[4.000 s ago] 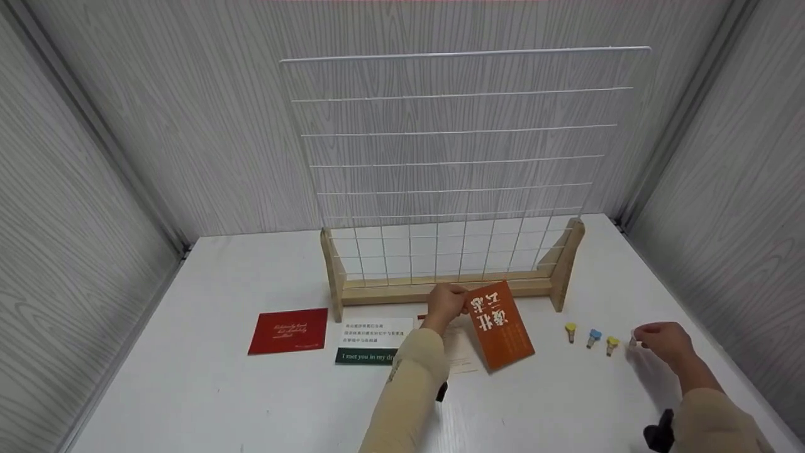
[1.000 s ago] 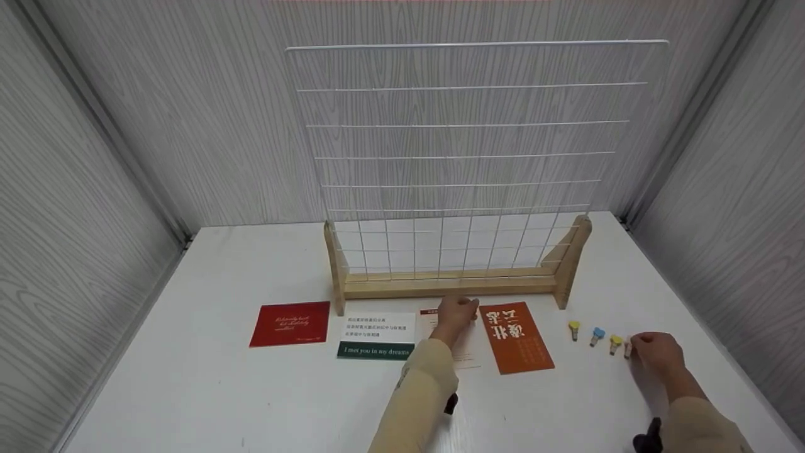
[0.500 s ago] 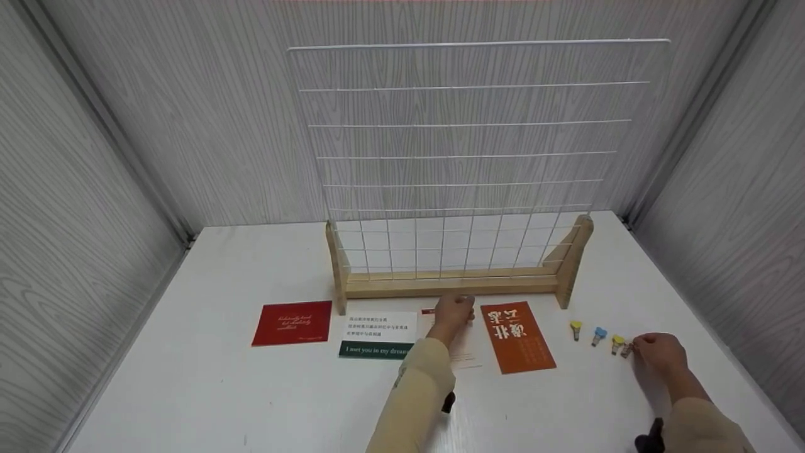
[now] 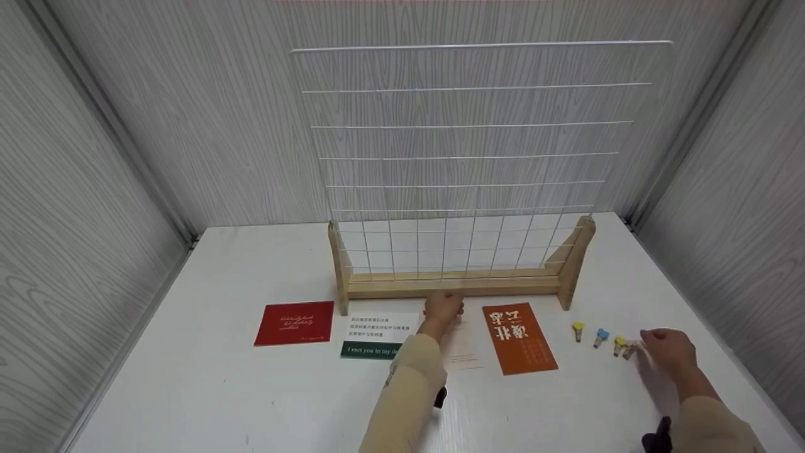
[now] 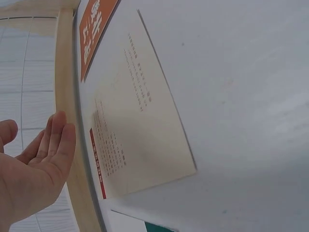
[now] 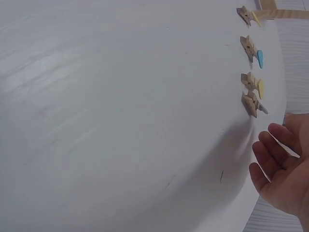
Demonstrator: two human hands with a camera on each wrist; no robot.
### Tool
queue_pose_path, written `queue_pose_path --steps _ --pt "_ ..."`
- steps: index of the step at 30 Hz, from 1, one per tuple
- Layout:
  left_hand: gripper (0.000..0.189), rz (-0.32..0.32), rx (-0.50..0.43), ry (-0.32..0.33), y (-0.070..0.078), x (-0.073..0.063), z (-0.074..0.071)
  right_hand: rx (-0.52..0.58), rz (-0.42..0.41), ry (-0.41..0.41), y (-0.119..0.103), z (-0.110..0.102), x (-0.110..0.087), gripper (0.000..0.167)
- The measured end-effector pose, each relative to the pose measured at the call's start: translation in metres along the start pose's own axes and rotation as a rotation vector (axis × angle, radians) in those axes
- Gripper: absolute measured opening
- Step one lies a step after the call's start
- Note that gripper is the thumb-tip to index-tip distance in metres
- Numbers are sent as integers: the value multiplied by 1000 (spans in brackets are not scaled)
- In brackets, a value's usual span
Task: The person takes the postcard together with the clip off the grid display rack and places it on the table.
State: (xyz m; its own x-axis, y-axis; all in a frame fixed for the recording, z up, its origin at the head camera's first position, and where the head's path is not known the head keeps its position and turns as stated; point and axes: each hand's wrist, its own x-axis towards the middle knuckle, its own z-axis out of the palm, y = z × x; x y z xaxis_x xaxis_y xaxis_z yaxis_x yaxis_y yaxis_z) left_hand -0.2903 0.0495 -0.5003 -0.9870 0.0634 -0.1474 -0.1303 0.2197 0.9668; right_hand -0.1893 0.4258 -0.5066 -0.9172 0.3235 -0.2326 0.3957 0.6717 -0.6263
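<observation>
My left hand (image 4: pixel 442 309) hovers above the top part of a cream card with small print (image 5: pixel 140 116), just in front of the rack's wooden base (image 4: pixel 453 289). Its fingers are loosely bent and hold nothing. An orange card with white characters (image 4: pixel 520 340) lies flat to its right. To the left are a white and green card (image 4: pixel 377 333) and a red card (image 4: pixel 294 323). My right hand (image 6: pixel 285 166) is just right of a row of small wooden clothespins (image 6: pixel 250 104), apart from the nearest one, its fingers relaxed around nothing. Those clothespins have yellow, blue and pale tops.
A white wire grid rack (image 4: pixel 468 157) stands upright in the wooden base behind the cards. Grey wood-grain panels (image 4: pixel 107 157) enclose the white table (image 4: pixel 302 402) at the back and sides.
The orange card, earlier held up by my left hand, now lies on the table. My right hand has let go of the pale clothespin beside the others and drawn back right. My left hand has moved left.
</observation>
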Motion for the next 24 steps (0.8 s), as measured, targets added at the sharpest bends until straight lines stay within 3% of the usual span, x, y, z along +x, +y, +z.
queue_pose_path --steps 5,10,16,20,24 --pt "30 59 82 8 3 2 -10 -16 -49 67 -8 -4 1 64" --pt "28 139 88 3 4 3 -18 -11 -98 175 -22 -7 4 65" --pt "25 209 204 33 18 -1 -22 -2 -163 263 -44 -9 10 67" --pt "27 306 285 33 29 -4 -23 14 -252 312 -61 -7 8 65" --pt "33 452 451 88 34 -9 -26 43 -316 373 -77 -1 8 63"
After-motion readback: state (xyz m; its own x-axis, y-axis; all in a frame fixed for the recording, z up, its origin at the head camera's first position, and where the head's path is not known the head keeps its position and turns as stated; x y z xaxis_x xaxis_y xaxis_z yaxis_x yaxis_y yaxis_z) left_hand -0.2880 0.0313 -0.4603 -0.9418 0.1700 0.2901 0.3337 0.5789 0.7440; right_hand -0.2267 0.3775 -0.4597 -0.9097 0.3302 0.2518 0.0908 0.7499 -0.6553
